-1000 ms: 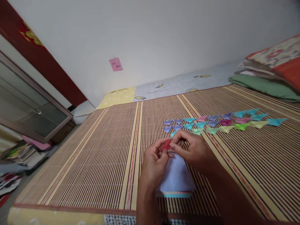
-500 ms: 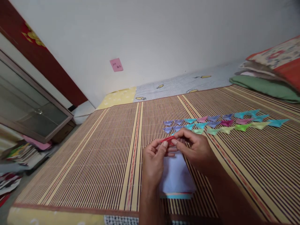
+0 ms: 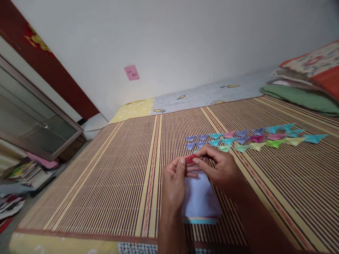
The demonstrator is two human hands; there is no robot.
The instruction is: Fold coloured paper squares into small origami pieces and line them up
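The left hand (image 3: 174,176) and right hand (image 3: 219,167) pinch the two ends of a small folded red paper (image 3: 190,159), above a stack of paper (image 3: 201,197) with a pale lilac sheet on top; just beyond lie rows of colourful folded papers (image 3: 256,138) on a striped mat (image 3: 119,176), with pillows (image 3: 302,97) farther right, near the white wall (image 3: 185,42)

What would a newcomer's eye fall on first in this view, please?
Probably the rows of small folded papers in bright colours, spread across the right half of the striped mat. Next, the red paper pinched between the left hand and right hand, just above the pale violet sheets. The pink note also stands out on the white wall.
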